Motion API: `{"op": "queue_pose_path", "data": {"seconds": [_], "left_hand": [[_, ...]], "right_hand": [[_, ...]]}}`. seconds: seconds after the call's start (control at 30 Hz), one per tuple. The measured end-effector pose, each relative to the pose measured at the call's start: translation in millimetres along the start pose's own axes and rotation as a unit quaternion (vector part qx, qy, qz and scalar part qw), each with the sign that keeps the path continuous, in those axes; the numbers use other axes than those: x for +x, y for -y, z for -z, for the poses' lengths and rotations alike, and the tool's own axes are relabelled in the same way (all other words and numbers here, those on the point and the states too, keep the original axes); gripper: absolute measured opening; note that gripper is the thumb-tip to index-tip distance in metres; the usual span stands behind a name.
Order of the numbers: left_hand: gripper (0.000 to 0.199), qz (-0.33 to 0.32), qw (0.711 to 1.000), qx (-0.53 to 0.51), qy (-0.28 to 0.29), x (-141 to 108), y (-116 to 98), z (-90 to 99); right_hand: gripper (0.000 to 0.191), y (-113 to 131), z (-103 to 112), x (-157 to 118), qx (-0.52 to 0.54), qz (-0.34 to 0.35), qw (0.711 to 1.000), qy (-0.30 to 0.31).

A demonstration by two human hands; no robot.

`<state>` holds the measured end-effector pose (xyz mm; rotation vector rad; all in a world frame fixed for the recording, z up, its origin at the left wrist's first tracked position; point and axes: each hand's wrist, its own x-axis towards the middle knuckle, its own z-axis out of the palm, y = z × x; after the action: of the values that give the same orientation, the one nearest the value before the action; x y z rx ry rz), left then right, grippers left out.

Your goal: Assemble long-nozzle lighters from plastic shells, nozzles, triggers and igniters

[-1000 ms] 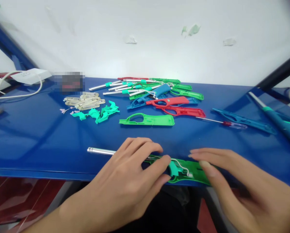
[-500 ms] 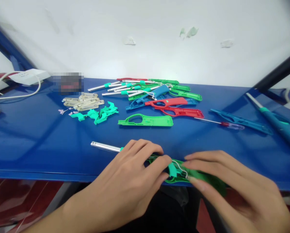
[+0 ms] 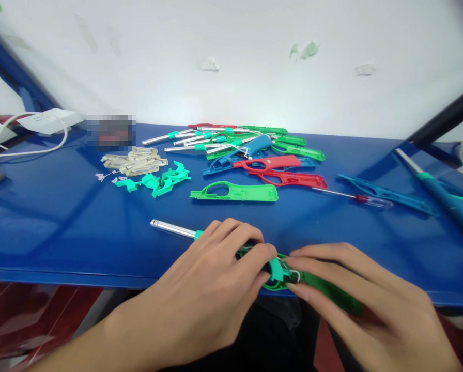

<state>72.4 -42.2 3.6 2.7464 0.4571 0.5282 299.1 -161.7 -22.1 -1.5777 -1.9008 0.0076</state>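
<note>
At the table's front edge lies a green lighter shell (image 3: 324,289), its inner side up, with a metal tube (image 3: 173,228) pointing left out of it. My left hand (image 3: 212,279) is closed over the shell's middle, beside a teal trigger piece (image 3: 278,270). With thumb and fingertips, my right hand (image 3: 355,294) pinches at the small white wire (image 3: 296,275) and dark part right of the trigger. The fingertips partly hide what is between them. Beyond the hands, a light green half shell (image 3: 250,192) lies flat.
Teal triggers (image 3: 154,183) and clear tanks (image 3: 138,163) are piled at the left. Metal tubes and red, blue and green shells (image 3: 289,179) lie at the back. A screwdriver (image 3: 367,200), a blue shell (image 3: 390,195) and a blue lighter (image 3: 448,199) are at the right.
The fingers of my right hand have moved slightly left, closer to the trigger. The white wire loop is now bunched in a smaller curve. The metal tube has shifted a little right and up.
</note>
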Motion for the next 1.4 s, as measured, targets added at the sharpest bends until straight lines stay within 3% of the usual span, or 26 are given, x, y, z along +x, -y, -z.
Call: {"op": "queue_pose_path", "data": {"seconds": [0.3, 0.47, 0.63, 0.9, 1.4], "left_hand": [[0.022, 0.012, 1.0, -0.007, 0.007, 1.4, 0.9, 0.0], [0.034, 0.029, 0.999, -0.016, -0.023, -1.2, 1.6, -2.3], [0.008, 0.035, 0.995, 0.017, -0.089, -4.0, 1.8, -4.0], [0.006, 0.006, 0.988, 0.034, -0.15, -7.0, 3.1, -8.6], [0.007, 0.015, 0.987, 0.03, -0.157, -7.4, 3.5, -8.9]], "right_hand": [[0.015, 2.0, -0.6, 3.2, 0.012, -0.008, 1.0, 0.005], [0.016, 0.5, -0.5, 0.2, 0.009, -0.007, 1.0, 0.008], [0.015, -1.0, -1.6, 0.2, 0.009, 0.002, 1.0, 0.002], [0.014, 1.2, -2.2, 3.5, 0.016, -0.008, 1.0, -0.01], [0.015, -0.5, -2.2, 1.0, 0.017, -0.005, 1.0, -0.005]]}}
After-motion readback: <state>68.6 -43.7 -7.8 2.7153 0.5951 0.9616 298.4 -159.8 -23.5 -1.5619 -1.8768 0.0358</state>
